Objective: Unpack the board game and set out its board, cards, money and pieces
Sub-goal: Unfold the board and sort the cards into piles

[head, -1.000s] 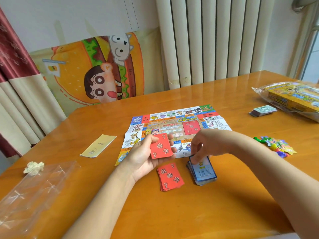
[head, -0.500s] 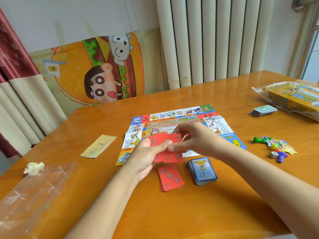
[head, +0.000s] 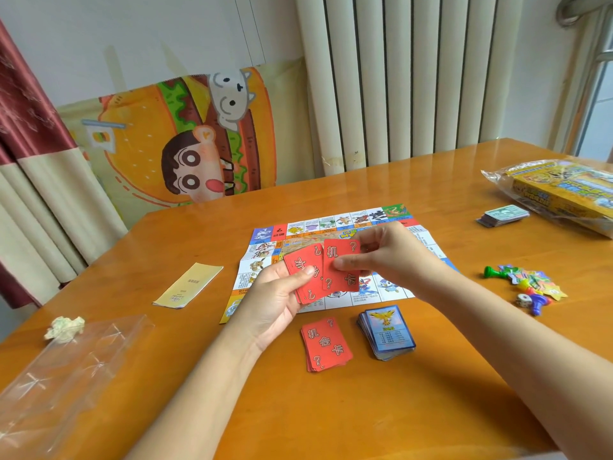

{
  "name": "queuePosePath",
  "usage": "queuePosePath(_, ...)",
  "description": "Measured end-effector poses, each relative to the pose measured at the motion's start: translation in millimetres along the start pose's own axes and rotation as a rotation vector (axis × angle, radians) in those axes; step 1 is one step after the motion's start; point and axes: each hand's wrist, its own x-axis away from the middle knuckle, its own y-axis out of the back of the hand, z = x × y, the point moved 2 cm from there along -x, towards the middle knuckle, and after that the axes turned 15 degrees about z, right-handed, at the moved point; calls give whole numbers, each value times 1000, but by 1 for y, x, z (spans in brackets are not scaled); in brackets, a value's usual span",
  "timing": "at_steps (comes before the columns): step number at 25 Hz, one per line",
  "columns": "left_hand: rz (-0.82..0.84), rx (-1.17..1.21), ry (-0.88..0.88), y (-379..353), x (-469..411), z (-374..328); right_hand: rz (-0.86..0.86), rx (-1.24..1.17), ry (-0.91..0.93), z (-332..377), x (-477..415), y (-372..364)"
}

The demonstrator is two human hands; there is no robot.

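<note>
I hold a small packet of red question-mark cards (head: 306,275) in my left hand (head: 275,297), the thumb pressed on the top face and the fingers closed under it, so the packet stays fanned and I can take cards one by one. My right hand (head: 388,260) pinches one single red card (head: 341,265) between thumb and fingers, upright above the board, I think to sort it onto a pile. Both grips are closed on cards; neither hand is spread.

The paper game board (head: 331,227) lies flat and unfolded in the middle of the desk (head: 398,410), with creases visible, so it seems thin. Just in front of it are two piles side by side: a red card pile (head: 326,345) and a glossy blue card pile (head: 386,332), kept apart so the kinds do not mix.

The play money (head: 502,215) is stacked far right, beside the yellow game box (head: 564,190) in its plastic wrap. The coloured plastic pieces with a die (head: 524,285) lie in a loose heap at the right of the board.

On the left are a folded cream leaflet (head: 187,287), a clear plastic bag (head: 66,376) and a crumpled paper ball (head: 64,328).
</note>
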Motion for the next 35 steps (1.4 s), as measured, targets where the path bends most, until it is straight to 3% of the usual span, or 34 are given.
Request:
queuePosePath(4,-49,38,6,4,0,-3,-70,-219,70,3,0,7)
queuePosePath(9,-42,71,114,5,2,-5,30,58,89,10,6,10)
queuePosePath(14,-4,-291,72,8,3,-6,35,334,165,12,6,13)
queuePosePath(20,15,-629,68,5,3,-2,157,346,118,5,5,8)
queuePosePath(24,64,-584,82,0,4,-1,237,362,20,-1,3,5)
queuePosePath(28,8,-378,104,4,5,-4,167,401,-33,0,1,14)
queuePosePath(31,48,-483,83,7,4,-4,174,402,-57,1,4,18)
queuePosePath(35,-37,-564,12,11,3,-5,191,436,-75,4,8,22)
